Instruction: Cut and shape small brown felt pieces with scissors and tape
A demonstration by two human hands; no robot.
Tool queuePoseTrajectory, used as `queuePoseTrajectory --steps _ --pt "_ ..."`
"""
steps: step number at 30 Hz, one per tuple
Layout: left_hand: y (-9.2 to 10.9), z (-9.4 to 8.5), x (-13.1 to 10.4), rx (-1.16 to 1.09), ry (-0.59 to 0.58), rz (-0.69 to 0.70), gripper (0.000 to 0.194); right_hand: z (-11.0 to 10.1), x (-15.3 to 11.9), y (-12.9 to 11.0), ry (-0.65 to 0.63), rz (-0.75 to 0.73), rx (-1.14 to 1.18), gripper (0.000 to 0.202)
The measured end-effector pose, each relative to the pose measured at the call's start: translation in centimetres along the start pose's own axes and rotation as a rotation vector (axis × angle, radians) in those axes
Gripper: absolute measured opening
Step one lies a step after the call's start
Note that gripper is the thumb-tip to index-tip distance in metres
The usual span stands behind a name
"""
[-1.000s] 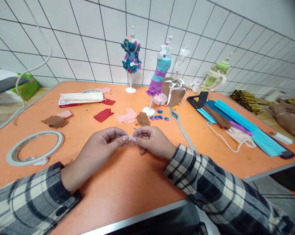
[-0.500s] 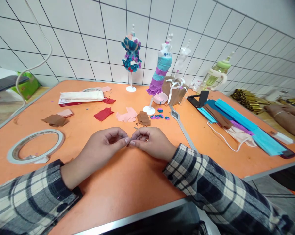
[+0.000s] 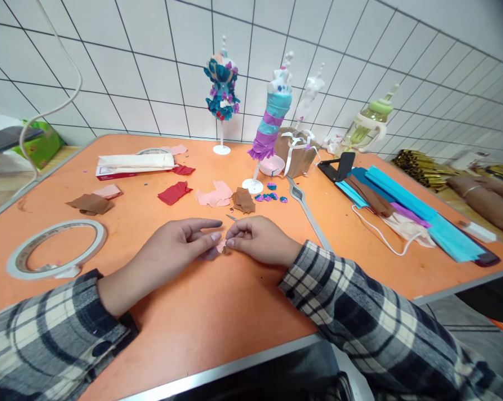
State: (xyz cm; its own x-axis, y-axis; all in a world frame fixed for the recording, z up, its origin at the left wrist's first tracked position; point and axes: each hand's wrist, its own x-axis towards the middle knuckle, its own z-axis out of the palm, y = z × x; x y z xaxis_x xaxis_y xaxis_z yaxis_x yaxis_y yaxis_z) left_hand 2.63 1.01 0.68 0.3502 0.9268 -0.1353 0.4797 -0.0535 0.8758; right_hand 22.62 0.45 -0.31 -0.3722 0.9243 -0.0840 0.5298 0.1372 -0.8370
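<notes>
Between the fingertips of my right hand [image 3: 262,240] is a small crumpled piece of pink and brown crepe paper [image 3: 223,247]. My left hand [image 3: 178,242] is beside it with fingers apart, its thumb close to the piece; whether they touch I cannot tell. A thin pointed metal tip [image 3: 231,218] shows just beyond my right fingers. Past my hands lie brown paper scraps [image 3: 243,200], pink paper [image 3: 215,195], red paper [image 3: 175,192] and several small purple-and-teal paper pieces [image 3: 270,196].
Miniature dress forms stand at the back, one in teal ruffles [image 3: 221,92], one in blue and purple bands [image 3: 272,122]. A tape roll [image 3: 15,262] lies left. On the right are a phone stand [image 3: 338,167] and coloured paper strips [image 3: 410,195]. Another person's arm [image 3: 480,197] rests far right.
My left fingers have opened and come away from the pinch, so the pink and brown paper piece now shows at my right fingertips. The view has shifted slightly.
</notes>
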Motion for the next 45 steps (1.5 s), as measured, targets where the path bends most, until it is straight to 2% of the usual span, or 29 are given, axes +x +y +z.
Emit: queuePoseTrajectory --steps 2,5,6,8,10,15,22,27,32,35,40,45 --pt "0.0 -0.4 -0.1 0.25 0.028 0.121 0.039 -0.2 0.0 0.4 -0.001 -0.07 -0.203 0.009" --pt "-0.2 -0.7 -0.2 0.572 0.027 0.458 0.025 -0.3 -0.1 0.7 -0.006 -0.135 -0.329 0.012" --pt "-0.3 -0.6 -0.2 0.632 0.012 0.531 0.024 -0.3 -0.2 0.7 0.008 -0.152 -0.345 0.013" --pt "-0.7 -0.3 -0.1 0.706 -0.015 0.586 0.022 -0.3 -0.2 0.6 0.036 -0.167 -0.368 0.017" --pt "-1.1 0.0 0.1 0.736 -0.034 0.572 0.022 -0.4 -0.3 0.4 0.065 -0.165 -0.369 0.02" --pt "-1.3 0.1 0.2 0.704 -0.018 0.546 0.02 -0.5 -0.6 -0.3 0.13 -0.219 -0.409 0.011" --pt "-1.4 0.0 0.3 0.69 -0.037 0.531 0.018 0.1 -0.6 0.0 0.045 -0.249 -0.551 0.012" --pt "-1.3 0.2 0.3 0.697 -0.034 0.522 0.02 -0.1 -0.6 0.0 -0.011 -0.376 -0.69 0.019" --pt "-0.8 0.4 0.1 0.7 -0.02 0.486 0.019 -0.5 -0.8 -0.2 -0.067 -0.406 -0.78 0.024" --pt "-0.7 0.3 0.1 0.742 -0.01 0.469 0.017 -0.8 -0.9 0.0 -0.079 -0.406 -0.747 0.023" --pt "-0.8 0.1 0.1 0.678 -0.036 0.447 0.014 -0.9 -1.1 0.7 0.037 -0.358 -0.566 0.017" --pt "-1.0 -0.1 0.0 0.621 -0.058 0.429 0.017 -0.6 -1.0 1.0 0.024 -0.358 -0.555 0.014"
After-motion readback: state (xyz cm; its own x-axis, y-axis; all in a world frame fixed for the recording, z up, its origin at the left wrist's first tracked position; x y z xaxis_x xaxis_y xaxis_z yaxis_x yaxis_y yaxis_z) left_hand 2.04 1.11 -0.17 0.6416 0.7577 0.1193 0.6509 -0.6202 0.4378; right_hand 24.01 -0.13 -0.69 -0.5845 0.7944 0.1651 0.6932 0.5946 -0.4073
